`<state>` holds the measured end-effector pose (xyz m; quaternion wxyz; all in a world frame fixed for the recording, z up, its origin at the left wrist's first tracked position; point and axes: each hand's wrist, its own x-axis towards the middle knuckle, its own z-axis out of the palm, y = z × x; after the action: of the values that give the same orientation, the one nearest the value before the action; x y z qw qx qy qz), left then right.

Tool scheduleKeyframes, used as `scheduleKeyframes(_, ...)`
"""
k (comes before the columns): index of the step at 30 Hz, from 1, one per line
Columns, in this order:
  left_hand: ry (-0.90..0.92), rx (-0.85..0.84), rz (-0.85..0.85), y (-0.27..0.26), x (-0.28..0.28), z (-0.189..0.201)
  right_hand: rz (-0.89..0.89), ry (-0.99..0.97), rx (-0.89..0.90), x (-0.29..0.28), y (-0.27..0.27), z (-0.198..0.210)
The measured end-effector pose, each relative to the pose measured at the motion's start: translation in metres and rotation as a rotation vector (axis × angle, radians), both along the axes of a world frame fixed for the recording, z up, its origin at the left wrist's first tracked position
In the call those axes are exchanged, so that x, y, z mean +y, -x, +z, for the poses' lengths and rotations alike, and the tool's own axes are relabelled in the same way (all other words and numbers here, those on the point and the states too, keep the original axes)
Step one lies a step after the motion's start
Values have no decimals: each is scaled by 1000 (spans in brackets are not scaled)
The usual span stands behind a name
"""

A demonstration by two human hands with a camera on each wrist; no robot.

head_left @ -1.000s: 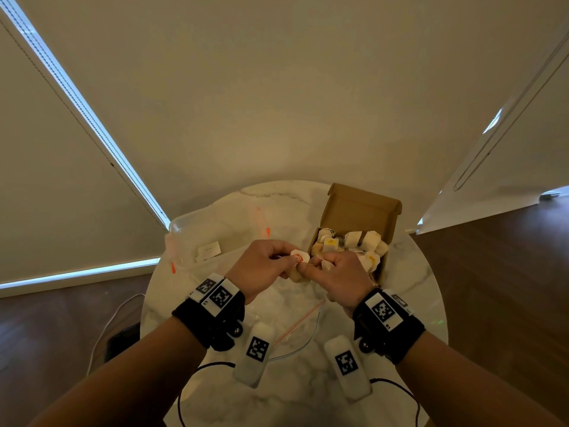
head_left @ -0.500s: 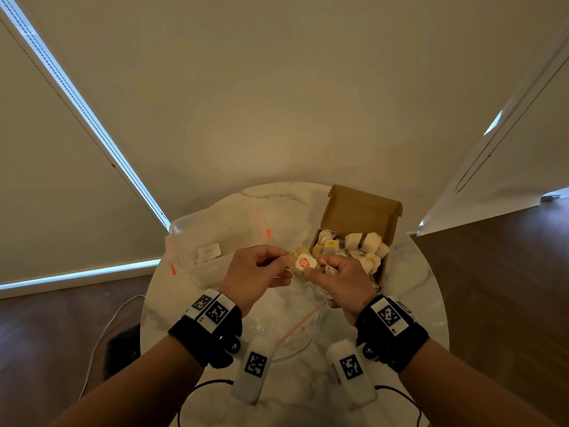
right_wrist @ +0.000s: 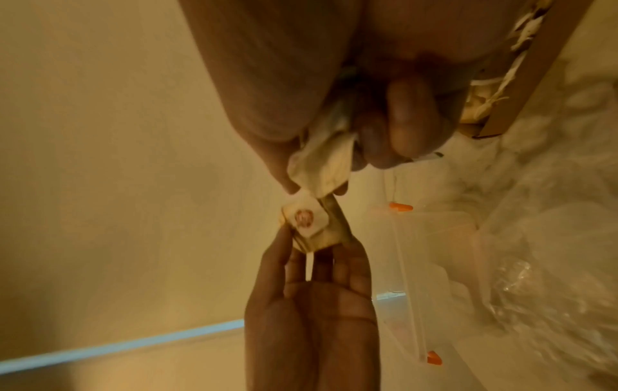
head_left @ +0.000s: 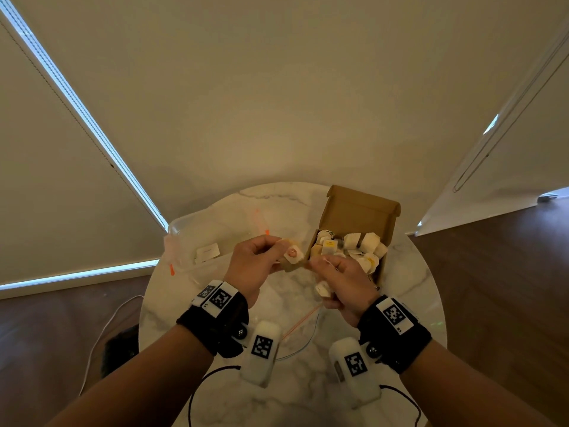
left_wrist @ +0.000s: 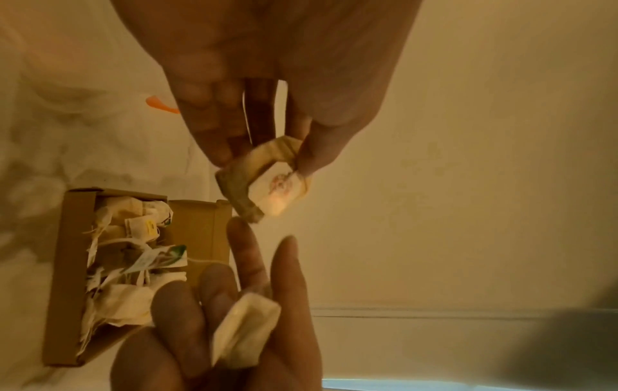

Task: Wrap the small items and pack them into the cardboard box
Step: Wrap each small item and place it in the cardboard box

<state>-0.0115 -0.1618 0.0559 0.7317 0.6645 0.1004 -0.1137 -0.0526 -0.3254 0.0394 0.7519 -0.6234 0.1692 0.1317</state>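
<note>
My left hand (head_left: 278, 255) pinches a small tea bag (head_left: 292, 256) with a red-printed white tag, held above the table left of the cardboard box (head_left: 360, 211). The left wrist view shows the thumb and fingers of the left hand (left_wrist: 267, 158) on that tea bag (left_wrist: 267, 190). My right hand (head_left: 320, 268) curls around a second pale tea bag (head_left: 323, 289), also seen as a folded packet (right_wrist: 321, 164) in the right wrist view. Its forefinger tip (left_wrist: 239, 224) is right at the first bag's corner. The open box holds several tea bags.
A clear plastic tub (head_left: 197, 238) with orange clips stands at the table's left. A clear plastic bag with an orange strip (head_left: 303, 318) lies under my wrists. The round marble table (head_left: 409, 288) ends just right of the box. Cables hang off its near edge.
The hands have drawn apart: the right hand let go of the red-tagged tea bag and slid right and nearer. The left hand keeps that bag and has turned it.
</note>
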Motion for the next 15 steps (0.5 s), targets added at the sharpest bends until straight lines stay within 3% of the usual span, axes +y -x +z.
scheduleKeyframes(3, -14, 5, 9, 0, 5, -3, -21, -158, 129, -4, -2, 5)
scheduleKeyframes(7, -171, -104, -82, 8, 10, -8, -26, -295, 190, -6, -6, 10)
scheduleKeyframes(15, -345, -312, -195, 13, 19, -15, -48, -320, 218, -7, -4, 11)
